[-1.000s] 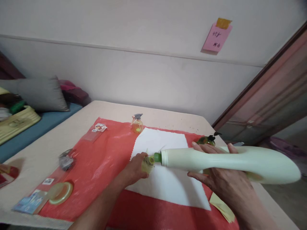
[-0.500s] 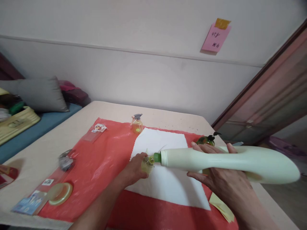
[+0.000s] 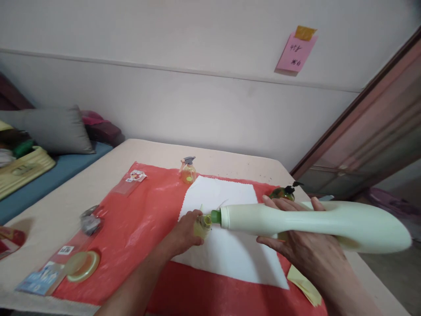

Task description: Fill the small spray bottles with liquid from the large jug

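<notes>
My right hand point(image 3: 304, 250) grips a large pale green bottle point(image 3: 315, 221), held on its side with its green neck pointing left. The neck meets the mouth of a small yellowish bottle point(image 3: 202, 226) that my left hand point(image 3: 184, 232) holds on a white cloth point(image 3: 230, 250). The cloth lies on a red plastic sheet point(image 3: 138, 224) spread over the beige table point(image 3: 72, 193).
A small spray bottle point(image 3: 188, 170) stands at the cloth's far edge. A dark green pump bottle point(image 3: 283, 192) sits behind the big bottle. A round lid point(image 3: 80, 264), packets point(image 3: 41, 276) and a grey object point(image 3: 89, 221) lie at left. A pillow point(image 3: 52, 129) rests on a bed further left.
</notes>
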`<state>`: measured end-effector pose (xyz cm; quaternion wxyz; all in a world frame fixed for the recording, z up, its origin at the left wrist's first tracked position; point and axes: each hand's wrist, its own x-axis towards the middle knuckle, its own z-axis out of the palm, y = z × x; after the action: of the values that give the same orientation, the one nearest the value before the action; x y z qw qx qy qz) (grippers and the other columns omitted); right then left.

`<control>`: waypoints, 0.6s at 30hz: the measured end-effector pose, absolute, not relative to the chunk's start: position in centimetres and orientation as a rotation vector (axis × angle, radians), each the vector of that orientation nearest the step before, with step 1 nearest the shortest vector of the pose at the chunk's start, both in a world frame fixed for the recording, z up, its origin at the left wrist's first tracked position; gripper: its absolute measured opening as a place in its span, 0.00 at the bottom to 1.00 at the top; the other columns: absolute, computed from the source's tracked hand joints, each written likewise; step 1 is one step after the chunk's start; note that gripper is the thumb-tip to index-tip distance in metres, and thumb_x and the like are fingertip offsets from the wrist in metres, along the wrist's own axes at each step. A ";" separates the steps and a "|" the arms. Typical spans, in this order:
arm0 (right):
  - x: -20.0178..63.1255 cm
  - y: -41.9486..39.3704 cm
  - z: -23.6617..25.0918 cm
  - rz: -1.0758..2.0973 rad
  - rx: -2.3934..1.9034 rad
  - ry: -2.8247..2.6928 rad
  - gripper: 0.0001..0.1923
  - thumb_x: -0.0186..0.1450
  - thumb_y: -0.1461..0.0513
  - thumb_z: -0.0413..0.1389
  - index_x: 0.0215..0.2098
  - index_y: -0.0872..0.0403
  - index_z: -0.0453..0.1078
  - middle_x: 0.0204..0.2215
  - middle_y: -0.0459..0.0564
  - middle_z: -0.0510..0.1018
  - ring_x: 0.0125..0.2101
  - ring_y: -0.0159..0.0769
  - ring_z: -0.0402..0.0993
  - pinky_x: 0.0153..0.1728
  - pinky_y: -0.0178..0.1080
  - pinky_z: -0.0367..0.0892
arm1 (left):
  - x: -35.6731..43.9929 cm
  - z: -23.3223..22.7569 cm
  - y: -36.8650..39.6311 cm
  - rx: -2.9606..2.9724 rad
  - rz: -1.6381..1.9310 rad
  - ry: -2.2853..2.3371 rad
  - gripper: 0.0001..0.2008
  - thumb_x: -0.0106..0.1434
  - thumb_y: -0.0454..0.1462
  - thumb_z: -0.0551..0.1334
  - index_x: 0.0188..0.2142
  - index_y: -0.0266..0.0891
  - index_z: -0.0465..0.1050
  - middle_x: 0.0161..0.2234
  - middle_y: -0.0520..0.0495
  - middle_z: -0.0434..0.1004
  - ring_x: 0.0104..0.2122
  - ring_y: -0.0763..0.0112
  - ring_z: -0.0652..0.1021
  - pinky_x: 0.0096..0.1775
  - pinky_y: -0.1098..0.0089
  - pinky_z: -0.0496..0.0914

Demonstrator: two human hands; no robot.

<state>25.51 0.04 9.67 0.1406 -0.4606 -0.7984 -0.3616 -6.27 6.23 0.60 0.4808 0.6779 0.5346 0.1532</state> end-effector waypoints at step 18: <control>25.4 -0.1 9.4 -1.037 -1.342 -2.295 0.43 0.77 0.41 0.42 0.81 0.52 0.38 0.54 0.60 0.81 0.54 0.55 0.79 0.72 0.69 0.48 | -6.5 0.3 6.2 1.660 0.375 1.303 0.40 0.51 0.36 0.70 0.64 0.45 0.64 0.61 0.41 0.72 0.56 0.51 0.74 0.51 0.59 0.70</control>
<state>25.41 -0.08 9.43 0.1434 -0.4656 -0.7959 -0.3595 -6.51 6.23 0.26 0.4785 0.6801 0.5337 0.1538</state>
